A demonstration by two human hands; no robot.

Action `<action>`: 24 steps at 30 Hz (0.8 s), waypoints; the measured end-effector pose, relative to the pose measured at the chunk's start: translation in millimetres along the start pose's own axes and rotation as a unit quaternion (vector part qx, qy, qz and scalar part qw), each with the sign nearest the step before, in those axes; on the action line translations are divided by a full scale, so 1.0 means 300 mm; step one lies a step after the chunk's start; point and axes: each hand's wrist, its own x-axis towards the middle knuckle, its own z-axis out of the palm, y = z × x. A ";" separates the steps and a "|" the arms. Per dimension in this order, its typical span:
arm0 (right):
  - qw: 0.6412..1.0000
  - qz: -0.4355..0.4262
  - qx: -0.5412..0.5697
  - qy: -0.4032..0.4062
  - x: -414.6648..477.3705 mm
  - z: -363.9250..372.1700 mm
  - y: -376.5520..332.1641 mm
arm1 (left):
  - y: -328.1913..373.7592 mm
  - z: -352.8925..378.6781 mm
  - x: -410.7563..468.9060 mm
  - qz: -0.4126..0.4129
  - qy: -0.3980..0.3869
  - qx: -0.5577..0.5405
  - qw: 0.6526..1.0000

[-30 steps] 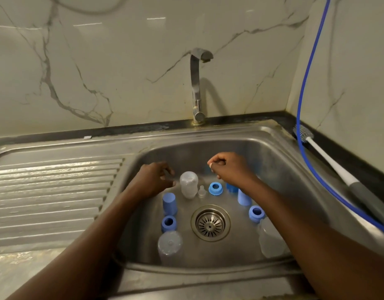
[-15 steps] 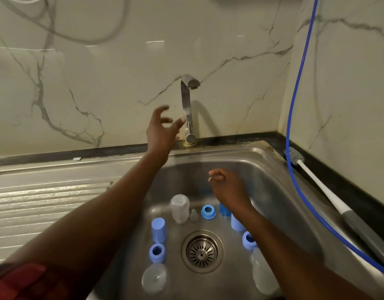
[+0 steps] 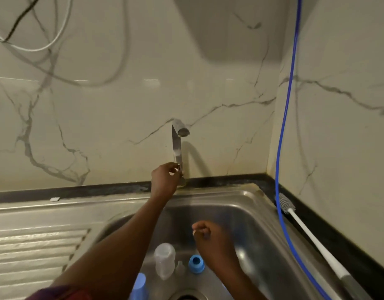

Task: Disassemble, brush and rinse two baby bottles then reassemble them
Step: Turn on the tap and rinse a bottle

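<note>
Evidently the rinse is about to begin. The left hand (image 3: 166, 177) reaches up to the middle of the frame, its fingers curled round the foot of the chrome tap (image 3: 177, 148), seemingly on its lever (the lever itself is mostly hidden by the fingers). No water shows at the bent spout, so I judge the tap is not yet open.

The right hand (image 3: 212, 237) hangs over the stainless steel sink (image 3: 258, 215), right of centre in the lower half of the frame, fingers bunched into a loose fist. Something pale shows at the fingertips, but I cannot tell whether it is a small part pinched there or only a nail. It seems to wait below the spout, where water would fall.

The bottles lie in pieces on the sink floor, low in the frame, which suits rinsing since the run-off goes straight down. A clear plastic bottle body (image 3: 164, 263) stands just left of a small clear teat (image 3: 179, 266), and a blue plastic screw ring (image 3: 196, 264) sits just beside that, close under the right wrist. A pale blue cap (image 3: 139, 286) is cut off by the bottom edge. The other parts are out of view.

At the right of the frame a white-handled bottle brush with a grey bristle head (image 3: 285, 204) lies along the dark counter edge, parked within reach, with a blue hose (image 3: 284, 126) running down the wall corner and past it.
</note>
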 end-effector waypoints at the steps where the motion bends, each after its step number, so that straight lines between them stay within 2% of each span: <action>1: 1.000 0.000 -0.003 -0.004 0.000 -0.002 -0.003 | 0.005 0.001 0.004 0.003 0.008 -0.009 1.000; 4: 1.000 0.002 -0.004 -0.011 0.003 -0.001 -0.010 | 0.021 0.003 0.017 -0.004 0.021 -0.038 0.999; 11: 1.000 0.011 -0.011 -0.012 0.006 -0.001 -0.014 | 0.022 -0.002 0.049 -0.024 0.019 -0.016 0.999; 24: 0.997 0.058 0.040 -0.042 0.004 0.010 -0.008 | 0.002 -0.030 0.012 -0.043 0.003 -0.107 0.993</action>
